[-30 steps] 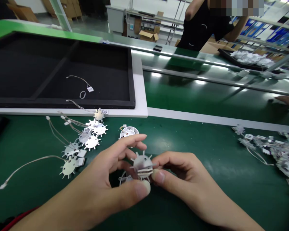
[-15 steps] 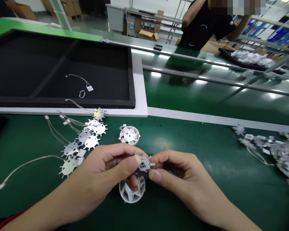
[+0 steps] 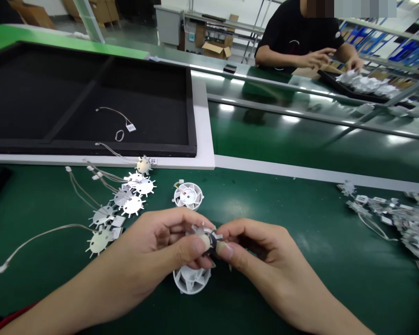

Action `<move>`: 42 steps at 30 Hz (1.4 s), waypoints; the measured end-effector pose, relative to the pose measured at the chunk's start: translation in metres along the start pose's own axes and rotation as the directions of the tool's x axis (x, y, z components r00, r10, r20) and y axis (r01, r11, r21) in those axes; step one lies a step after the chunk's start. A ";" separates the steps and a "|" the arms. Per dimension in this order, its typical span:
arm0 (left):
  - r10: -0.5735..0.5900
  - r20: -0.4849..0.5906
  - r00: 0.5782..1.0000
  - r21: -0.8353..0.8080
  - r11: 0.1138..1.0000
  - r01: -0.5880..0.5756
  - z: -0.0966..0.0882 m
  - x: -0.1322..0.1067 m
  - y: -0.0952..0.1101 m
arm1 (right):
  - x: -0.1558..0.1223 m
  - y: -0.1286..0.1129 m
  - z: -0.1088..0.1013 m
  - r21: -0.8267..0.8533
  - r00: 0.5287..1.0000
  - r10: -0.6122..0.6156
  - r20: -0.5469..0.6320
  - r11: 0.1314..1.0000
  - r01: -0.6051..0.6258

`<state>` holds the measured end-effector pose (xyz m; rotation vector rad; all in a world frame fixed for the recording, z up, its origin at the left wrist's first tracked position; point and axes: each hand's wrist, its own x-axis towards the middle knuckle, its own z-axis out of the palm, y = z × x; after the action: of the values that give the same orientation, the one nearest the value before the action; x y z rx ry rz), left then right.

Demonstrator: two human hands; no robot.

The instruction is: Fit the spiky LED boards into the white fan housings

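Between my two hands is a small silvery metal disc with prongs (image 3: 212, 236), a dark part showing on it. My left hand (image 3: 174, 246) pinches its left side between thumb and fingers. On its right edge, the thumb and index finger of my right hand (image 3: 251, 251) are closed. Fingers cover much of the disc. Below my left fingers lies a white round fan frame (image 3: 192, 280), partly hidden. Another white fan frame (image 3: 188, 196) with a short wire lies just beyond my hands. Left of them are several pronged metal discs (image 3: 101, 241) with wires and white connectors.
A black tray (image 3: 143, 149) with a wired label piece (image 3: 131, 127) and small ring (image 3: 119, 135) stands at the back left. A heap of pronged parts (image 3: 412, 223) lies at the right. Across the bench, a person (image 3: 293, 42) handles white pieces (image 3: 366, 83) in a tray.
The pronged disc has turned in my fingers, so its square label no longer shows and more prongs and the dark part do. The person opposite has lowered both hands to the white pieces.
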<state>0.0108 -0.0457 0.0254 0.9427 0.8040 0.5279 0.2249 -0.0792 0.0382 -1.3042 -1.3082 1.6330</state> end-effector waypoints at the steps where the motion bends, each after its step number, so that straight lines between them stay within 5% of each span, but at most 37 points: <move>1: 0.011 0.017 1.000 -0.016 1.000 -0.011 -0.002 0.001 -0.001 | 0.000 0.000 0.000 0.010 1.000 0.008 -0.003 1.000 -0.008; 17: -0.130 0.033 0.991 -0.171 0.976 0.134 0.007 0.000 0.012 | -0.007 -0.001 -0.005 -0.041 0.995 0.048 0.088 0.998 -0.045; 25: -0.106 0.023 0.994 -0.168 0.980 0.109 0.008 -0.001 0.011 | -0.006 -0.002 -0.004 -0.002 0.991 0.069 0.112 0.998 -0.069; 33: -0.066 -0.029 0.997 0.013 0.998 0.066 0.003 -0.001 0.008 | -0.002 0.000 -0.002 0.073 0.989 0.118 0.088 0.990 -0.125; 36: -0.041 -0.147 0.988 0.163 0.984 0.065 0.005 -0.003 0.010 | 0.000 0.000 -0.006 0.058 0.992 0.107 0.062 0.992 -0.110; 39: 0.121 -0.296 0.947 0.397 0.918 0.007 0.005 -0.006 0.015 | 0.003 0.000 -0.011 0.026 0.995 0.097 0.030 0.995 -0.098; 42: 0.280 -0.302 0.911 0.632 0.775 -0.029 -0.001 -0.008 0.017 | 0.006 0.001 -0.016 0.016 0.996 0.090 0.004 0.996 -0.090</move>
<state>0.0044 -0.0423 0.0425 1.5578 1.3074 0.6190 0.2387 -0.0687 0.0355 -1.3689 -1.2519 1.7045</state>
